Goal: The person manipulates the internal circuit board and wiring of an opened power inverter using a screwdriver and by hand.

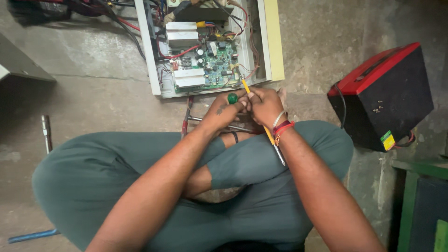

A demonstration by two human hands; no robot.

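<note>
Presently your right hand grips a thin yellow-handled tool, tip lost against the green circuit board; your left hand is closed beside it, contents hidden.

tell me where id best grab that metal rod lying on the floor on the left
Probably mid-shaft on the metal rod, coming straight down from above. It lies flat on the bare concrete floor, long and thin, so fingers would close across its narrow width. Nothing crowds either side; the person's knee sits just below its lower end.

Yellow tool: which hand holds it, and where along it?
The right hand grips the yellow tool mid-shaft, its tip on the circuit board. The left hand rests against the right; whether it also grips the tool cannot be told.
</note>
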